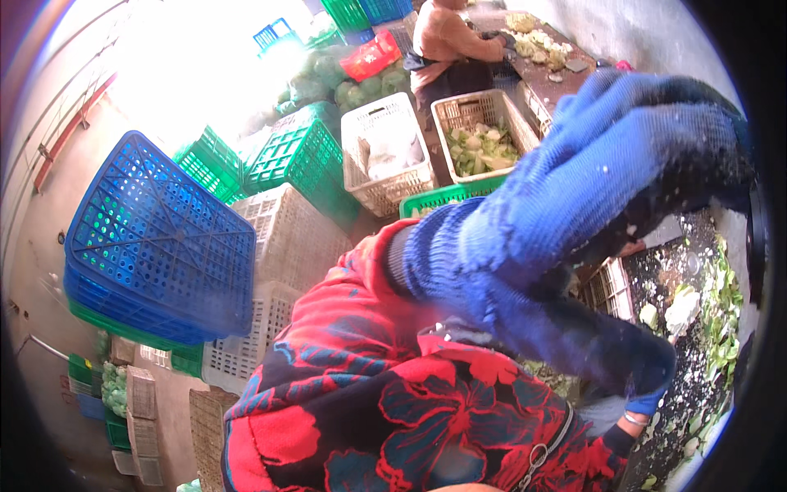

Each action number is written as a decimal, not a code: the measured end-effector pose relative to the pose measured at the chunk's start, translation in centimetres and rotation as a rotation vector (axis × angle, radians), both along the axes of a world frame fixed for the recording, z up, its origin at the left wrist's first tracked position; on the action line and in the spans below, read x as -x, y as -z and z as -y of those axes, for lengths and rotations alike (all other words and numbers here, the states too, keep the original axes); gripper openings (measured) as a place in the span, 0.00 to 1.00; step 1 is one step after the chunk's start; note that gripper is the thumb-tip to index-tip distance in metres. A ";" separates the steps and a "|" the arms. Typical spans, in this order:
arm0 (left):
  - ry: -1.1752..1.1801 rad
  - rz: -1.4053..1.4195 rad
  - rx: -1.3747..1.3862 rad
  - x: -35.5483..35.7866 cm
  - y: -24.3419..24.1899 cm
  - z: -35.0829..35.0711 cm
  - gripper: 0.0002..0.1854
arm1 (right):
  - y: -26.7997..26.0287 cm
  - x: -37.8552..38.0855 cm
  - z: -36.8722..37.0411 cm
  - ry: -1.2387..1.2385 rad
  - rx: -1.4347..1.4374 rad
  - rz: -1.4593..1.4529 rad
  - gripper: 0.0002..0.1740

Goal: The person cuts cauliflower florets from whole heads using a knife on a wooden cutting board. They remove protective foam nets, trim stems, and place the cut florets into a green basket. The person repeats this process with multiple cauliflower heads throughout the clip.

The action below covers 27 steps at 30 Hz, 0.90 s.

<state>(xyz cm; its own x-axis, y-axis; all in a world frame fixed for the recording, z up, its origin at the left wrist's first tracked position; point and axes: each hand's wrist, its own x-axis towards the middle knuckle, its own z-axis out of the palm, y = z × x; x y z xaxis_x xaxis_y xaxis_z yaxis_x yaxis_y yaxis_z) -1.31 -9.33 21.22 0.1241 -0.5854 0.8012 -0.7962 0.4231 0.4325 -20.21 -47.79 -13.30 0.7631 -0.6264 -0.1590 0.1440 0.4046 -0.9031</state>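
Observation:
My left hand [590,178], in a blue knitted glove, is raised very close to the camera and fills much of the right half. Its thumb is spread from the fingers; the fingertips run into the dark right rim, so what they touch is hidden. At the lower right, my right hand [648,403] shows only a bit of blue glove above a bare wrist with a bracelet; the rest is hidden behind the left hand. Beyond them lies a dark worktop [670,258] with a pale vegetable piece [682,310], white crumbs and green leaf scraps [722,313].
A co-worker [452,43] stands at another bench with vegetable pieces [541,46]. Nearby are a crate of vegetable trimmings [482,147], a white crate with white contents [387,154], a green crate [301,160] and a blue crate stack [160,240]. Filled net bags [369,89] lie behind.

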 end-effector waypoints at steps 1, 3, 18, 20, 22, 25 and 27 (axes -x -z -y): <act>-0.023 0.034 -0.045 -0.2 -0.3 0.1 0.38 | 0.3 0.1 0.0 0.005 0.019 0.001 0.14; -0.056 0.078 -0.119 -0.5 -0.3 0.4 0.38 | 0.4 0.2 -0.2 0.018 0.049 -0.005 0.14; -0.304 0.327 -0.430 -7.0 -1.7 0.9 0.31 | -4.1 -1.6 -3.6 0.125 0.429 -0.057 0.12; -0.380 0.380 -0.413 -6.2 -1.8 1.2 0.30 | -4.3 -3.6 -5.3 -0.273 -0.163 0.709 0.12; -0.376 0.388 -0.336 -4.6 -2.4 2.3 0.30 | -4.2 -4.3 -6.2 -1.025 -0.799 1.115 0.12; -0.215 0.212 -0.194 -2.0 -3.1 4.5 0.29 | -4.1 -2.1 -6.2 0.301 -0.090 -0.035 0.12; -0.053 -0.056 -0.186 -0.5 -1.6 5.9 0.28 | -4.2 -1.0 -5.8 0.186 -0.163 0.080 0.13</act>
<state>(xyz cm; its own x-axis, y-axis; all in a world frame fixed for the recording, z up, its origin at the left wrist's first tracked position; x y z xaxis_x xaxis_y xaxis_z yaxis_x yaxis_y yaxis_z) -0.82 -15.24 22.81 0.2002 -0.7142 0.6707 -0.7877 0.2897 0.5437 -19.21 -41.95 -9.13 0.6516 -0.7280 -0.2131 0.2981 0.5041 -0.8106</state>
